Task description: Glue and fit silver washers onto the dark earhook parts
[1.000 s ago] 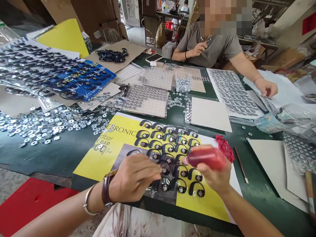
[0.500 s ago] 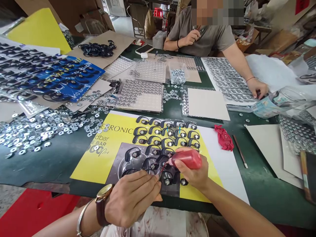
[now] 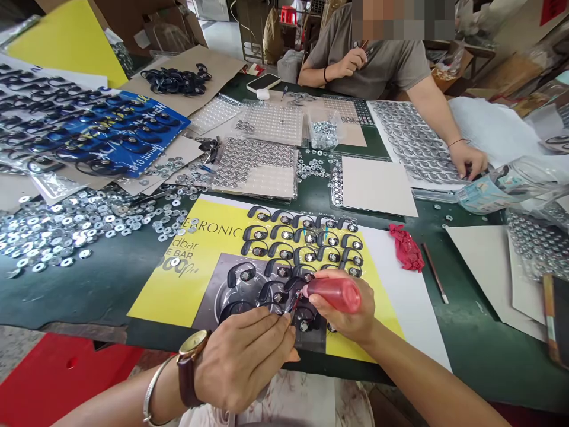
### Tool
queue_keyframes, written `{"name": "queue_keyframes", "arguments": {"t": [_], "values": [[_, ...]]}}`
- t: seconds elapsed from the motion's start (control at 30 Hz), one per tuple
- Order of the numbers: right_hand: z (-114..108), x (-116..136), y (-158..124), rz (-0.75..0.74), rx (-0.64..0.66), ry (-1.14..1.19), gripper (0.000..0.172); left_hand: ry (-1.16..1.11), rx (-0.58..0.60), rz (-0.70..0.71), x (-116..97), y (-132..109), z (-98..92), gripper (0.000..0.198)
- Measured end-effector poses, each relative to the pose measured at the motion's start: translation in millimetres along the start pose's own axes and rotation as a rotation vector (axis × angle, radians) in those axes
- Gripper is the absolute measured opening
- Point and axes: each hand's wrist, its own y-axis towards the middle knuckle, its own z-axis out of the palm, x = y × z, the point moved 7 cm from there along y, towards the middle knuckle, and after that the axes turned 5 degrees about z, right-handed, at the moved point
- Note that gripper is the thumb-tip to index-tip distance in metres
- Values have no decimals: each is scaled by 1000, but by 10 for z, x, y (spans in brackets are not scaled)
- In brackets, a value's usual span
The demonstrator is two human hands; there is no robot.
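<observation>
My right hand (image 3: 351,314) is wrapped round a small red squeeze bottle (image 3: 333,295), tilted nearly flat. Its pale nozzle points left and touches or almost touches the silver centre of one black ear-hook earphone piece. My left hand (image 3: 246,356) is closed, palm down, with a thin pointed tool (image 3: 295,303) between thumb and fingertips, its tip near the same nozzle; most of the tool is hidden. Rows of black ear-hook pieces (image 3: 278,252) with round silver centres lie on a yellow and grey printed sheet (image 3: 166,299). My hands cover the nearest ones.
Loose metal washers (image 3: 66,237) spread over the left of the green table (image 3: 484,362). Trays of small metal parts (image 3: 231,160) stand behind the sheet. A crumpled red cloth (image 3: 405,248) and a thin brown stick (image 3: 434,273) lie right. Across the table, a person's hand (image 3: 469,160) touches grey hook pieces.
The view has shifted slightly. The red bottle's rear end has tipped a little lower and towards me, while its nozzle stays at the same piece. My left hand keeps its place beside it.
</observation>
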Motion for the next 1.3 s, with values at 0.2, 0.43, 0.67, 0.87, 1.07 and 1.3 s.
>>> {"name": "queue_keyframes", "arguments": {"t": [0.2, 0.43, 0.67, 0.87, 1.07, 1.3], "values": [[-49, 37, -43, -68, -60, -113, 23, -34, 2, -13, 9, -26, 13, 16], [-79, 80, -77, -103, -81, -176, 23, -49, -27, -40, 37, -23, 0, 16], [-104, 107, -62, -119, -93, -210, 19, -50, -25, -42, 37, -35, -8, 15], [-94, 107, -60, -129, -95, -195, 19, -58, -17, -47, 48, -31, 2, 16], [-74, 106, -74, -122, -72, -208, 19, -78, -46, -83, 94, -27, -18, 15], [-63, 129, -75, -134, -58, -199, 18, -222, -39, -180, 212, -80, 7, 18]]}}
